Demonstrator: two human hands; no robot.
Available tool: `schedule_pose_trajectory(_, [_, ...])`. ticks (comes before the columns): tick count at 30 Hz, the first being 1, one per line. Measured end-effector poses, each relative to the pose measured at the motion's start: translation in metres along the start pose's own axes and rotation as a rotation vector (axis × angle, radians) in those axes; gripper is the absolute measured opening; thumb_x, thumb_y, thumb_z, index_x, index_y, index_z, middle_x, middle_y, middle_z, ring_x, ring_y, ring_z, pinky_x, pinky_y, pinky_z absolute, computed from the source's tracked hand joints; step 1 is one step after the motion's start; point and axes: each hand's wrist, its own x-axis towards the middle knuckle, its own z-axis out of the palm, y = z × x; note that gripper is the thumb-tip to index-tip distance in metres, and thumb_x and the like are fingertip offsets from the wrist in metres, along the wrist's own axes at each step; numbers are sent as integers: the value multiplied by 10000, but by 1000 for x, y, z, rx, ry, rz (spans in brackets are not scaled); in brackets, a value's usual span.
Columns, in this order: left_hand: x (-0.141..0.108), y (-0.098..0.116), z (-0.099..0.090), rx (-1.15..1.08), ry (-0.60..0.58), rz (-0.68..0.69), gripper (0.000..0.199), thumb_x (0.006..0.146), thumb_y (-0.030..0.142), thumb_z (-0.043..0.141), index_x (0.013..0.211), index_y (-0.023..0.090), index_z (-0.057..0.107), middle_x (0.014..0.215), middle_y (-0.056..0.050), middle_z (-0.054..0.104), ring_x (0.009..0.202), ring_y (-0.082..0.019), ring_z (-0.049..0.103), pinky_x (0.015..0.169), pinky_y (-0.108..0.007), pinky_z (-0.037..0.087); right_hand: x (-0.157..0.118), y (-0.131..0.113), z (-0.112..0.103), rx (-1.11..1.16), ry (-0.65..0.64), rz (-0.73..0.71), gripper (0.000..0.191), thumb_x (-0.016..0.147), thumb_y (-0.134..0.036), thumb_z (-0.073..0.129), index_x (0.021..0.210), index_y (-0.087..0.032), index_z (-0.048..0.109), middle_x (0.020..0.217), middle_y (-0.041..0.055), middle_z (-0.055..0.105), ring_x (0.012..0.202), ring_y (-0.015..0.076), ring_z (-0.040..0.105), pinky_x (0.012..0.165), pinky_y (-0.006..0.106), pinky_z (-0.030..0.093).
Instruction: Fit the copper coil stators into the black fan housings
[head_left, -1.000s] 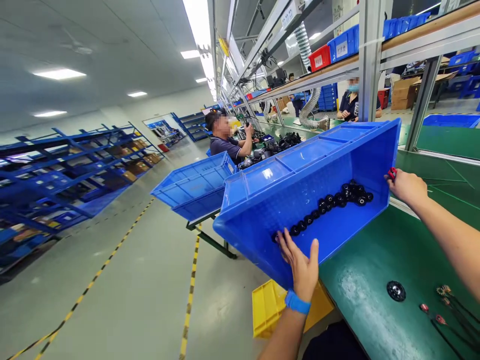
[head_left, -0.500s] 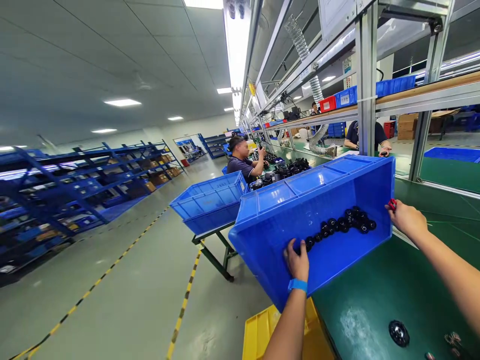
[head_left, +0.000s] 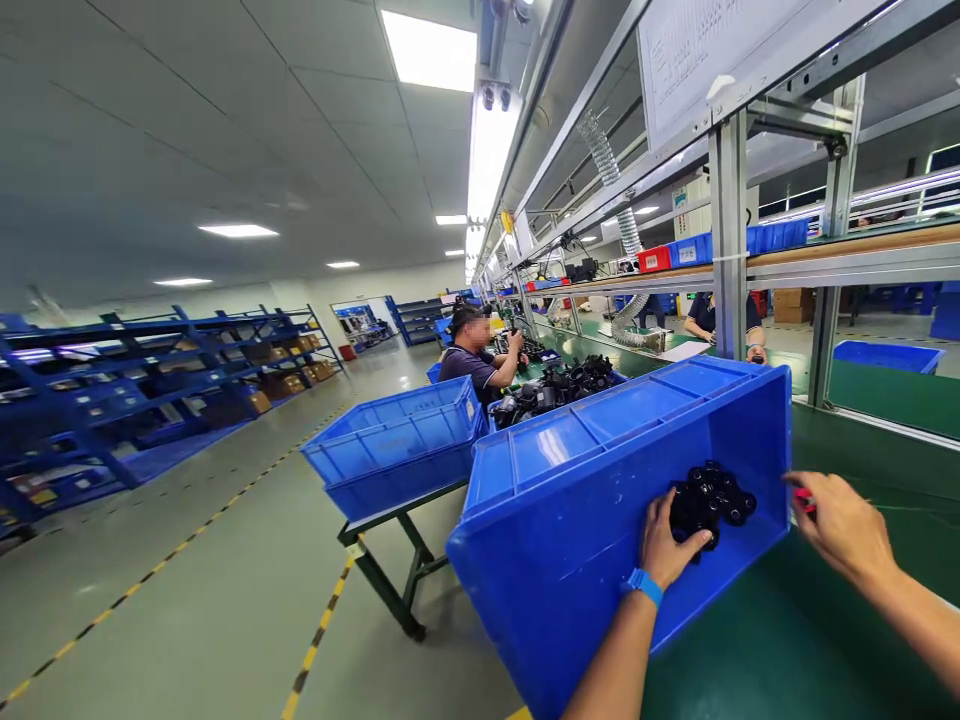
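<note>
A large blue bin (head_left: 555, 545) stands tilted on its side, its opening facing me. Inside it, my left hand (head_left: 667, 548), with a blue band at the wrist, presses against a cluster of small black round parts (head_left: 716, 495); its thumb and fingers are apart. Just outside the bin's right end is my right hand (head_left: 847, 525), its fingers curled around a small red object (head_left: 805, 500) that is mostly hidden. Whether my right hand touches the bin's edge is unclear.
Stacked blue crates (head_left: 397, 440) rest on a green-legged stand at left. Behind the bin lies a pile of black parts (head_left: 562, 385). A seated person (head_left: 469, 360) works beyond, another across the green bench (head_left: 750, 660). A metal post (head_left: 729, 240) rises behind.
My left hand has moved right and deeper into the bin, and the black parts have gone from a row to a bunched heap. My right hand has shifted slightly right and down.
</note>
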Motion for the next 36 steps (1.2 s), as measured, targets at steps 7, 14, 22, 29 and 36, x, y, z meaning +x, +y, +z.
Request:
schedule_pose_trajectory(7, [24,1,12,-25,-171,69,1213,602,506,970,1627,206,396,1655,-184,449,1553,-385,400,1308,-552,296,36,-62,44,7,-250,-180,391,1027,-429,646,1348,-208,625,1408,119,603,1213,250,629,1033,486,567])
schedule_pose_trajectory(14, [27,7,15,59,-233,77,1313,529,633,968,1636,225,393,1669,-197,438,1542,-437,414,1283,-625,320,101,-85,87,15,-434,-96,433,1015,-439,663,1360,-183,609,1362,117,621,1172,252,648,987,481,588])
schedule_pose_trajectory(22, [22,13,26,92,-279,60,1393,544,707,931,1671,169,313,1692,-228,386,1556,-439,388,1289,-610,327,97,-72,103,28,-533,-78,434,1017,-443,661,1359,-182,610,1357,117,623,1168,250,649,986,479,588])
schedule_pose_trajectory(29, [-12,33,31,119,-334,108,1276,532,737,932,1593,195,476,1685,-202,394,1531,-449,423,1276,-599,376,38,-44,83,29,-545,-112,424,1020,-444,656,1351,-183,614,1339,114,632,1151,244,655,979,473,590])
schedule_pose_trajectory(36, [-59,64,50,115,-412,186,1202,587,727,916,1581,204,490,1732,-200,293,1577,-450,340,1292,-597,334,-22,-6,54,108,-554,-92,428,1017,-436,661,1359,-184,610,1352,115,626,1158,246,653,985,477,589])
